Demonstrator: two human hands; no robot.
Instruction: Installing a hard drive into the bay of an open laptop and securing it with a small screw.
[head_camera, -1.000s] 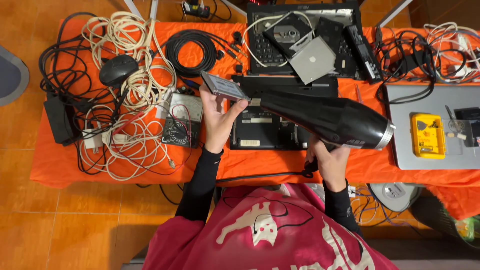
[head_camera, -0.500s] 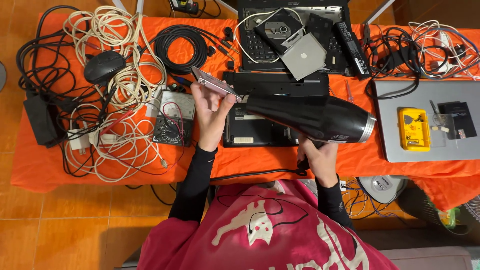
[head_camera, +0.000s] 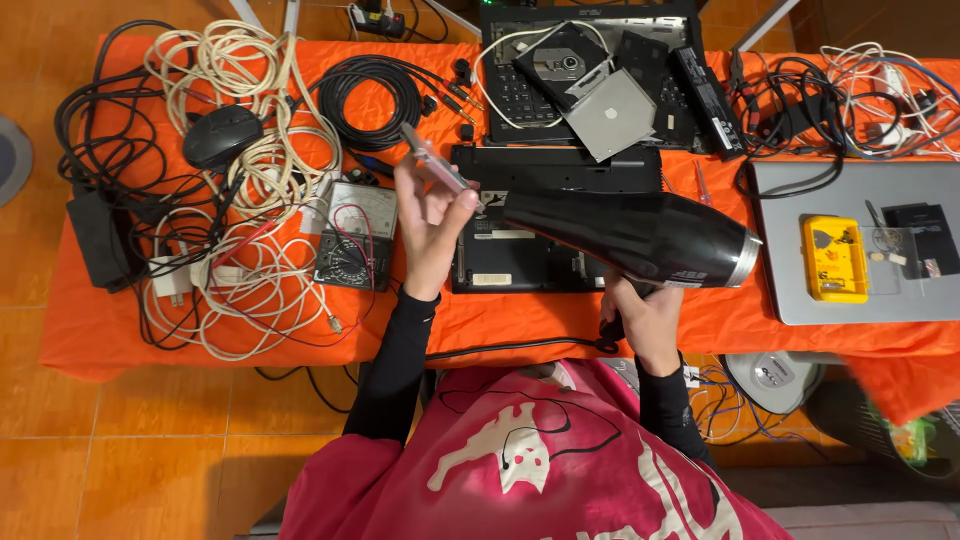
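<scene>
My left hand (head_camera: 432, 228) holds a small flat silvery component (head_camera: 432, 160), tilted on edge, above the orange table. My right hand (head_camera: 645, 320) grips the handle of a black hair dryer (head_camera: 635, 235), whose nozzle points left toward the component, with a small gap between them. Below both lies an overturned black laptop base (head_camera: 520, 265). A black cord (head_camera: 510, 348) runs from the dryer handle along the table's front edge.
An orange cloth (head_camera: 120, 340) covers the table. At left lie tangled white and black cables (head_camera: 230, 270), a black mouse (head_camera: 222, 135) and a multimeter (head_camera: 357, 235). An opened laptop with loose drive parts (head_camera: 600, 85) sits at the back. On a grey laptop (head_camera: 860, 300) at right stands a yellow box (head_camera: 835, 258).
My left hand has tilted the small component more on edge. The camera view has shifted slightly; the dryer stays aimed at the component.
</scene>
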